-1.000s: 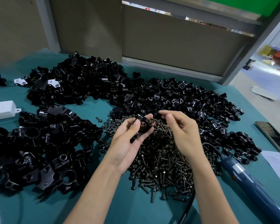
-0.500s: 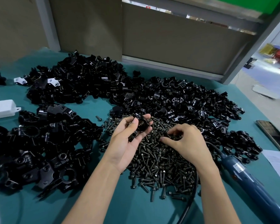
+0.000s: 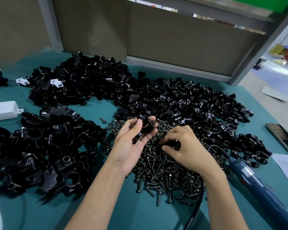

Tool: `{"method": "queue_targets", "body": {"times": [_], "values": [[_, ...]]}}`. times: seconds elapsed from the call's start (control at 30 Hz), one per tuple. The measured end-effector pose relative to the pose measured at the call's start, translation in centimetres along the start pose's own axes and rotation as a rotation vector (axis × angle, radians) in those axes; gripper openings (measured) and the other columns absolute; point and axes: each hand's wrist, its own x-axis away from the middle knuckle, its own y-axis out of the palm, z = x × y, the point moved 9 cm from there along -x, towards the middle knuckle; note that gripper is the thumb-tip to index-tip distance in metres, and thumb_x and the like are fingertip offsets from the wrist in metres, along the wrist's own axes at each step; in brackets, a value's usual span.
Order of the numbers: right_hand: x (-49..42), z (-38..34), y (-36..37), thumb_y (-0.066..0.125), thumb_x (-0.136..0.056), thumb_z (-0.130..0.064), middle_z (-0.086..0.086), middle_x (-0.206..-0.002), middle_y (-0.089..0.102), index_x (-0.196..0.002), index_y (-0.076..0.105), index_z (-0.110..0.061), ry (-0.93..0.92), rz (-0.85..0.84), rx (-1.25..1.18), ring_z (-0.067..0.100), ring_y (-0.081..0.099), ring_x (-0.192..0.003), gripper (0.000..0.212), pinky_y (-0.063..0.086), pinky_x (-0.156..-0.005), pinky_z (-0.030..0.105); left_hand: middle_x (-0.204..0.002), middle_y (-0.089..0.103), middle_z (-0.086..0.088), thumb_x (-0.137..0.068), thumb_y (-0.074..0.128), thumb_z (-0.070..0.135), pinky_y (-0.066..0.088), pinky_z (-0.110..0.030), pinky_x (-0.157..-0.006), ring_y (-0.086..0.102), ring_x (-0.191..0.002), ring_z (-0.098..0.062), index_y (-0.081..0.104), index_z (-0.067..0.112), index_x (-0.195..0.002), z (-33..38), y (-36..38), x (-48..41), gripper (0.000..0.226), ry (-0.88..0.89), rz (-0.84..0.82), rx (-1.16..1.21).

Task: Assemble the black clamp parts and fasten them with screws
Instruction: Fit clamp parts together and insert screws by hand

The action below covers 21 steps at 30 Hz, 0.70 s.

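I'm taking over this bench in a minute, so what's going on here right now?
A person is putting black clamps together. The left hand, palm up, holds a black clamp part above the screw pile. The right hand reaches into that pile with curled fingers, apparently picking a screw; whether one is already pinched is not clear. The blue electric screwdriver lies untouched on the green table to the right, and heaps of loose clamp parts surround the work.

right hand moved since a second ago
Yes. The right hand dropped from above the far edge of the screw pile down onto it, towards the person.
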Motion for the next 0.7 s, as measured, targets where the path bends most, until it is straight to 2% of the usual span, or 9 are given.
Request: {"method": "queue_targets", "body": {"times": [0.1,0.2,0.33,0.4,0.57,0.7], "values": [[0.0,0.1,0.0,0.068,-0.093,-0.021,-0.012,-0.107,0.057,-0.099,0.072,-0.027,0.001,0.0,0.009,0.009,0.038,-0.107,0.009,0.031,-0.093,0.022,-0.122,0.069,-0.02,-0.09,0.058,0.019,0.057,-0.037,-0.093,0.068,-0.112,-0.032,0.053,0.004,-0.106,0.2,-0.1,0.0,0.022,0.004,0.006,0.001],[0.1,0.3,-0.4,0.065,-0.094,-0.014,-0.016,-0.103,0.058,-0.09,0.067,-0.031,0.019,0.03,0.006,0.007,0.041,-0.105,0.018,0.033,-0.091,0.02,-0.12,0.07,-0.019,-0.09,0.058,0.018,0.058,-0.035,-0.09,0.069,-0.109,-0.03,0.053,0.001,-0.116,0.5,-0.2,0.0,0.031,0.022,0.017,0.016],[0.2,-0.9,-1.0,0.068,-0.092,-0.016,-0.017,-0.099,0.061,-0.095,0.071,-0.03,-0.041,0.084,-0.078,0.004,0.047,-0.104,0.015,0.032,-0.089,0.011,-0.116,0.071,-0.018,-0.092,0.056,0.016,0.058,-0.035,-0.088,0.07,-0.107,-0.03,0.051,0.0,-0.123,1.1,-0.4,0.0,0.035,0.046,0.034,0.041],[0.2,-2.3,-0.5,0.07,-0.09,-0.019,-0.017,-0.098,0.064,-0.099,0.072,-0.03,-0.099,0.056,-0.086,0.004,0.049,-0.103,0.014,0.033,-0.09,0.01,-0.117,0.072,-0.018,-0.097,0.053,0.014,0.058,-0.035,-0.088,0.07,-0.107,-0.029,0.051,0.0,-0.126,1.2,-0.6,-0.1,0.032,0.05,0.045,0.042],[0.3,-3.2,-0.5,0.062,-0.086,0.0,-0.018,-0.095,0.067,-0.1,0.073,-0.026,-0.126,0.034,-0.113,0.002,0.051,-0.102,0.032,0.037,-0.089,0.01,-0.116,0.071,-0.019,-0.089,0.059,0.015,0.058,-0.037,-0.09,0.07,-0.105,-0.031,0.05,0.003,-0.127,1.5,-0.7,0.0,0.041,0.05,0.057,0.101],[0.6,-2.9,0.1,0.069,-0.084,-0.008,-0.022,-0.093,0.063,-0.102,0.07,-0.034,-0.127,-0.076,-0.101,-0.003,0.047,-0.101,0.032,0.035,-0.089,0.01,-0.117,0.07,-0.02,-0.087,0.061,0.015,0.058,-0.038,-0.091,0.07,-0.106,-0.031,0.05,0.004,-0.127,1.5,-0.9,-0.1,0.042,0.042,0.063,0.119]]}}
